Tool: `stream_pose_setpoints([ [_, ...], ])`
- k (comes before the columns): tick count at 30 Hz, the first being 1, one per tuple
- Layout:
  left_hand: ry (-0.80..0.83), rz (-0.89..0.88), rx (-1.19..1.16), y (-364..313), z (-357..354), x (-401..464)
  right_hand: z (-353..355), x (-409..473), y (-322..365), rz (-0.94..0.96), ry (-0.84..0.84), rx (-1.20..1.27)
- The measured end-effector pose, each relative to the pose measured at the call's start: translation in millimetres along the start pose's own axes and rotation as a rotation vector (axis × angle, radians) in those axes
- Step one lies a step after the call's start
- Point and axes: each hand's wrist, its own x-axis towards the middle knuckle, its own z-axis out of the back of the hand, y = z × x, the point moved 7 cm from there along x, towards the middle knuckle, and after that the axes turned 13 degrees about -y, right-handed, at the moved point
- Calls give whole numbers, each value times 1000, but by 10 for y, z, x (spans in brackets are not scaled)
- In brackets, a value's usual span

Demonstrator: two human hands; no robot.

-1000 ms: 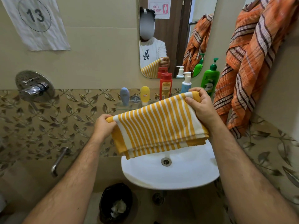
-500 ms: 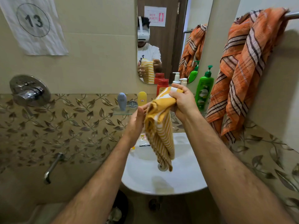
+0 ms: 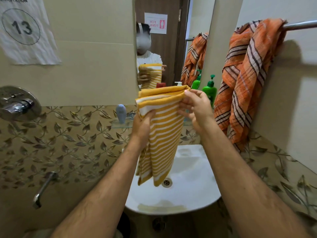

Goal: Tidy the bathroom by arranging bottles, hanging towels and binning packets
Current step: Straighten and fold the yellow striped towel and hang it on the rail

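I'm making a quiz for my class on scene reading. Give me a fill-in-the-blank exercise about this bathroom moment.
1. The folded yellow-and-white striped towel hangs above the white ceramic ____.
2. The orange plaid towel is draped over a metal ____ on the wall.
3. The paper sign on the wall shows the number ____.
4. The left hand and the right hand both hold the ____ towel.

Missing words: sink; rail; 13; striped

Yellow striped towel [image 3: 161,133] covers most of the glass shelf [image 3: 121,125]; only a white pump top [image 3: 178,83] and a red cap [image 3: 160,85] clear its upper fold. Towel rail [image 3: 300,24] cut off at right edge. Face in mirror [image 3: 171,40] blurred (upper centre).
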Motion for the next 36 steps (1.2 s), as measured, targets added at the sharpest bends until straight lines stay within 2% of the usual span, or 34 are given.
stream_pose_setpoints([
  [2, 49, 130, -69, 35, -48, 52, 137, 57, 75, 244, 2, -306],
  [3, 77, 190, -86, 51, -76, 63, 177, 82, 65, 282, 30, -385],
  [5, 111, 270, -104, 79, -136, 90, 193, 107, -34, 173, 179, -369],
  [7, 134, 310, -109, 106, -224, 111, 160, 96, -121, 44, 373, -249],
  [9, 144, 328, -104, 124, -321, 136, 146, 99, -127, 1, 445, -139],
  [12, 141, 346, -91, 156, -438, 192, 168, 189, -7, 11, 326, -62],
  [18, 368, 262, -93, 205, -667, 158, 257, 366, 283, 104, 68, -55],
  [21, 342, 193, -29, 217, -746, 193, 351, 433, 389, 128, 25, -66],
  [26, 253, 146, -115, 183, -944, 282, 599, 511, 466, 116, 76, 2],
  [32, 253, 119, -201, 35, -1341, 326, 923, 490, 348, 49, 366, 33],
  [34, 280, 121, -181, -42, -1501, 331, 986, 460, 368, 70, 373, 37],
  [36, 336, 144, -162, -94, -1679, 332, 1059, 479, 457, 120, 290, 21],
])
